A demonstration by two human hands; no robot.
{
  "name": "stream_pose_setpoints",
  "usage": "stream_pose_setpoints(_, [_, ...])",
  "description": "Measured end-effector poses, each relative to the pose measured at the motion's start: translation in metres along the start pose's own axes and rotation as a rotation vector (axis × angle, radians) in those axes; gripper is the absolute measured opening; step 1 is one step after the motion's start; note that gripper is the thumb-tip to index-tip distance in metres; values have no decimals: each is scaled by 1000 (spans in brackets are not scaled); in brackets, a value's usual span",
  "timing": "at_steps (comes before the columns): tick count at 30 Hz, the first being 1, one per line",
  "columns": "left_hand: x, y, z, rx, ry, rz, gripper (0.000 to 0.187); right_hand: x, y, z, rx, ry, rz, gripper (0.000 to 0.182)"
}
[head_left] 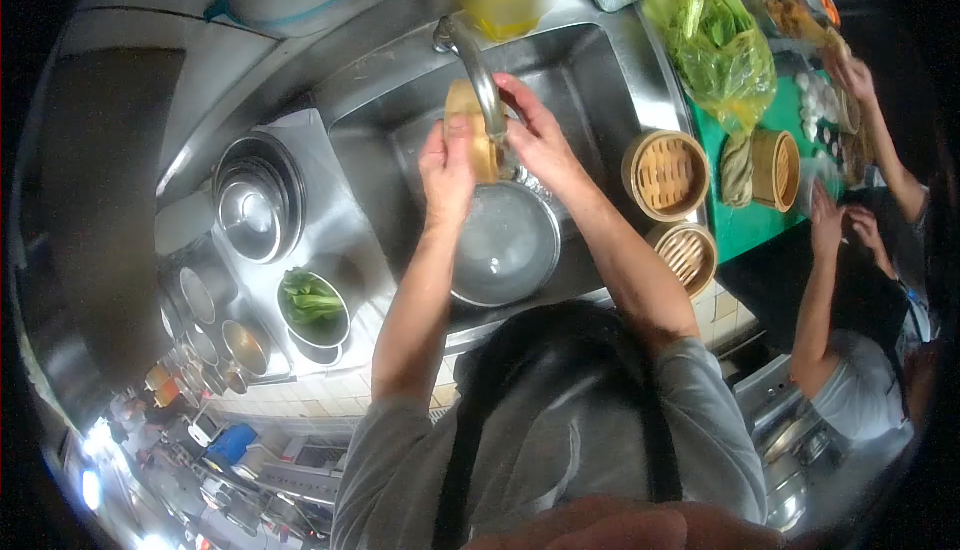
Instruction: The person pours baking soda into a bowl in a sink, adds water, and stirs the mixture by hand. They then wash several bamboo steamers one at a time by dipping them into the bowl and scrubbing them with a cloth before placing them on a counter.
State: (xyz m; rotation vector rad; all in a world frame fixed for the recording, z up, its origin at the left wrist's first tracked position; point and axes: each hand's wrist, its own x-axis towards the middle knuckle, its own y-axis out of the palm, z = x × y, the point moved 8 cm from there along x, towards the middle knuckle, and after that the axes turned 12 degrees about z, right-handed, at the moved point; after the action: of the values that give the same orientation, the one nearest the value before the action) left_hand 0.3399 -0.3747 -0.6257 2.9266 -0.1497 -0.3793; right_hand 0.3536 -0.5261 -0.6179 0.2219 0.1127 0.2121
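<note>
1. Held item: a round bamboo steamer piece (484,162), tilted on edge beneath the faucet (480,68), over the sink (385,140).
2. Left hand (449,165): closed on the steamer piece's left side, thumb toward the near face.
3. Right hand (538,138): gripping its right side, partly hidden by the faucet.
4. Large round bowl (508,268): in the sink, below the hands; holds what appears to be water.
5. Left counter: nested metal bowls (250,215) at the far part; nearer, a pot (345,322) containing leafy greens (310,300).
6. Right of sink: two round bamboo steamers (668,176), slatted surfaces visible, no food seen on them.
7. Green board (735,220), farther right: another bamboo steamer (768,170) on its side; a plastic bag (745,90) of greens at the far end.
</note>
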Motion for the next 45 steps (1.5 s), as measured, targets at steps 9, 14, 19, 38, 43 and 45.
stream_pose_setpoints(9, [-14, -31, -19, 213, 23, -33, 36, 13, 17, 6, -184, -22, 20, 52])
stream_pose_setpoints(14, [-45, -31, -33, 325, -94, 1, 35, 27, 11, -39, 300, 148, 4, 34])
stream_pose_setpoints(19, [-55, -14, -44, 477, 178, 88, 27, 22, -6, -41, 264, 183, -92, 35])
stream_pose_setpoints(38, [27, 90, -35, 933, 411, 241, 35, -73, -95, -33, 190, 81, -474, 42])
stream_pose_setpoints(43, [52, 81, -3, 466, 47, 203, 34, -68, -90, -24, 112, 39, -549, 45])
stream_pose_setpoints(45, [18, 73, -4, 247, 194, -109, 34, -61, -94, -16, 61, 7, -560, 45])
